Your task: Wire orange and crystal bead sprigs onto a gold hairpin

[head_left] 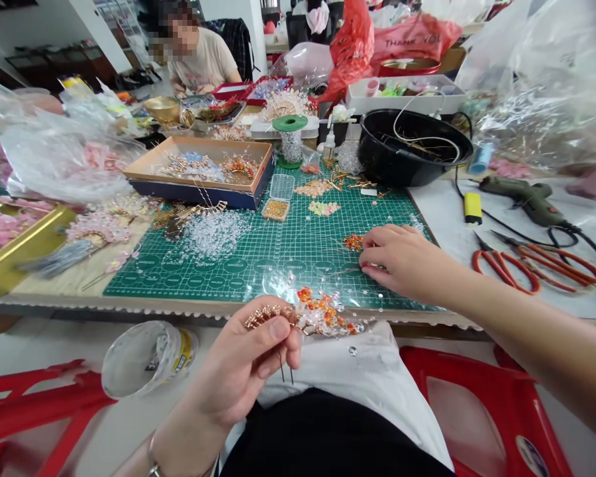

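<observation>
My left hand (248,361) is closed on a gold hairpin ornament (308,315) with orange and clear beads, held over my lap just below the table edge; its two prongs hang down. My right hand (402,258) rests on the green cutting mat (258,255) with fingers curled, fingertips pinching at small items beside a pile of orange beads (352,242). What the fingertips hold is too small to make out.
A cardboard tray (203,169) of ornaments, a wire spool (291,139), a small bead box (278,199), a black bowl (412,152), a glue gun (526,195) and red pliers (526,265) lie around. Another person sits across the table. A clear cup (146,358) sits low at left.
</observation>
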A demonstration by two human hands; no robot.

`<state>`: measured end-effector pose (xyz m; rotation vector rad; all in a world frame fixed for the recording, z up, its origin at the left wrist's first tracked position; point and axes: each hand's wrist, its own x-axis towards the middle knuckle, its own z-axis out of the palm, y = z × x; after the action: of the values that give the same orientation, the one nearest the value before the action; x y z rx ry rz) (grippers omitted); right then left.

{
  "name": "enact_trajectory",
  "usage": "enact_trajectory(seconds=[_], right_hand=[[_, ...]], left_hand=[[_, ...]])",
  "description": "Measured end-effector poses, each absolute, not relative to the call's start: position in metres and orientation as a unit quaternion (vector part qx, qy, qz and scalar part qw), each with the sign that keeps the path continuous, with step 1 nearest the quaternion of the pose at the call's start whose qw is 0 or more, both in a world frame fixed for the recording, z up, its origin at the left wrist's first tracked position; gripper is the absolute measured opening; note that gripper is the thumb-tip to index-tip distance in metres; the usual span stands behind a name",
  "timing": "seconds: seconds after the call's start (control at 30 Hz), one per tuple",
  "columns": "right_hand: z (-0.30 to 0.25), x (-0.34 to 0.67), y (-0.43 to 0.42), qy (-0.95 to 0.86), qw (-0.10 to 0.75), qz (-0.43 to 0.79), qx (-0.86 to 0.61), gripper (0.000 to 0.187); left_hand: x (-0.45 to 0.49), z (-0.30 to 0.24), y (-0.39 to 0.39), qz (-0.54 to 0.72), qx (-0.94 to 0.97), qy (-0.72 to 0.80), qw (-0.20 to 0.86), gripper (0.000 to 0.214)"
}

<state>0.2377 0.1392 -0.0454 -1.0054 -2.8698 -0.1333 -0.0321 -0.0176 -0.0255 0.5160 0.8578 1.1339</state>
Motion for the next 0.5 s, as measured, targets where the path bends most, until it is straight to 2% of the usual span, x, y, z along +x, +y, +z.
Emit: enact_trajectory(seconds=[0.1,0.33,0.5], right_hand=[[-0.047,0.242,0.145,-0.944,0.049,-0.03,-0.325,0.015],[-0.052,0.247,0.147,-0.945,0.059,0.002,-0.322,0.027],[-0.05,0.25,0.149,-0.932,0.105,0.036,-0.344,0.027]], left_hand=[[-0.031,-0.022,-0.02,0.521,0.24,0.39,0.721,0.025],[-0.029,-0.018,-0.027,0.526,0.249,0.39,0.714,0.024],[-0.025,-0.016,-0.031,0.523,0.256,0.392,0.712,0.024]])
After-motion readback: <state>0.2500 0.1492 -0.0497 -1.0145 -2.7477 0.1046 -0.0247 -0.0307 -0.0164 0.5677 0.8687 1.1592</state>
